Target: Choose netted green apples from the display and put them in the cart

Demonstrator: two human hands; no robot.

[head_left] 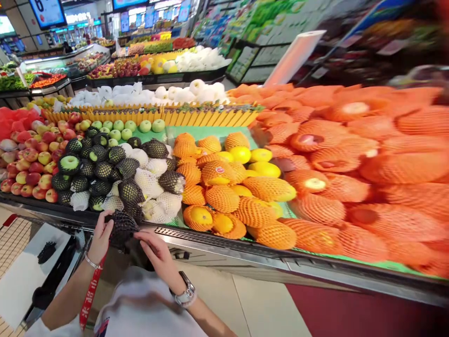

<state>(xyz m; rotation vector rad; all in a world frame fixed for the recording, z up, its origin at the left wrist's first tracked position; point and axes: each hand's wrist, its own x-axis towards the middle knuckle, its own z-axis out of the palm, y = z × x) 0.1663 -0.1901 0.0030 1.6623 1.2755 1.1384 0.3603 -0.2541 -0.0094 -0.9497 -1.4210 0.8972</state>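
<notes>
A fruit in a black foam net (121,228) is at the front edge of the display, between my two hands. My left hand (101,235) grips its left side, thumb and fingers closed on the net. At its right side, the fingertips of my right hand (157,256) are pinched at the net's edge. Just behind lie more fruits in black nets (130,191) and pale ones in white nets (169,204). What the held net wraps is hidden.
Red apples (33,166) lie at the left, yellow melons in orange nets (221,198) in the middle, and larger orange-netted fruits (400,196) at the right. A metal rail (245,255) edges the display. A white board with a black net (47,252) is at lower left.
</notes>
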